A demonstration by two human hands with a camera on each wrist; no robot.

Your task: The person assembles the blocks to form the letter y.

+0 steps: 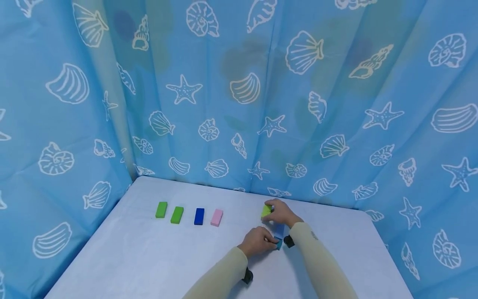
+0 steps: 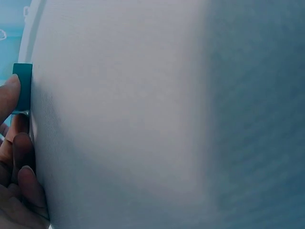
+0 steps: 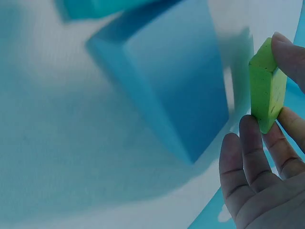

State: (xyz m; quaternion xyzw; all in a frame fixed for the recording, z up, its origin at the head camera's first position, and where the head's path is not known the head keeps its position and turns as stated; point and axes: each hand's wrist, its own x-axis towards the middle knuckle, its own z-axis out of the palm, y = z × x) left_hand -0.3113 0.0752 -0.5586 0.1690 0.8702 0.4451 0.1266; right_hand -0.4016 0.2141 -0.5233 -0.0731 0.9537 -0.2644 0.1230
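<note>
Thumb and fingers of my right hand pinch a yellow-green rectangular block near the back of the table, also seen in the right wrist view. My left hand, nearer the front, grips a small teal block; in the left wrist view the thumb presses on this teal block. Between the two hands lies a light blue block, partly covered by the right hand and wrist. The right wrist view shows that light blue block up close, with the teal one at its upper left.
Left of the hands, a spaced row holds two green blocks, a dark blue block and a pink block. All rest on a white-covered table. A blue seashell-print curtain hangs along the back and sides.
</note>
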